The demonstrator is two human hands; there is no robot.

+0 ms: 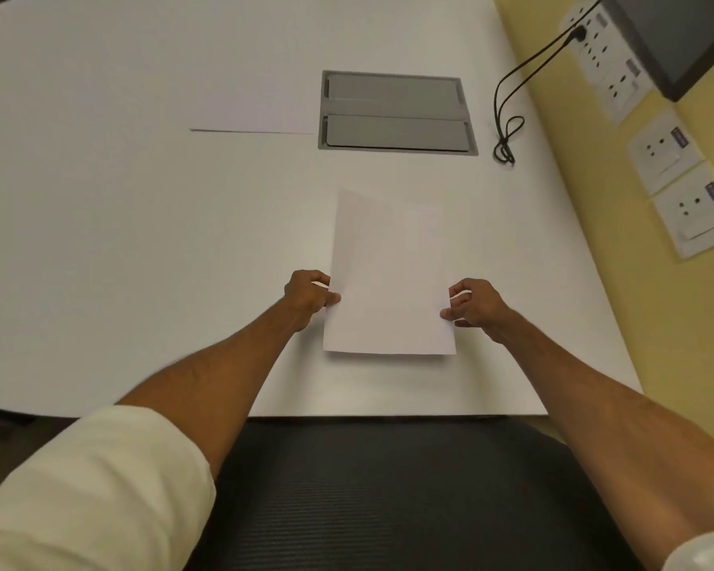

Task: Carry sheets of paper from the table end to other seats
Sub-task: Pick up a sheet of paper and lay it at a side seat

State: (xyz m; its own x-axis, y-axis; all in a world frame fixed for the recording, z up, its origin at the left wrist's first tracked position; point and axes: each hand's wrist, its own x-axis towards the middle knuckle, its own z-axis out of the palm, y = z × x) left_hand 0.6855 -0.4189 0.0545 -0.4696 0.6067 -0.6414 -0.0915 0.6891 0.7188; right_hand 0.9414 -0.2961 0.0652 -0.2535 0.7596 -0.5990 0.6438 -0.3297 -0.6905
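A white sheet of paper (388,278) hangs just above the white table (120,241), its far end tilted up. My left hand (308,294) pinches its left edge between thumb and fingers. My right hand (470,304) pinches its right edge. Farther back and to the left, another sheet or thin stack of paper (252,113) lies flat on the table; only its near edge stands out.
A grey cable hatch (396,111) is set into the table behind the held sheet. A black cable (508,129) coils to its right. Wall sockets (672,158) and a dark screen (677,39) line the yellow wall. A black chair back (388,488) stands below.
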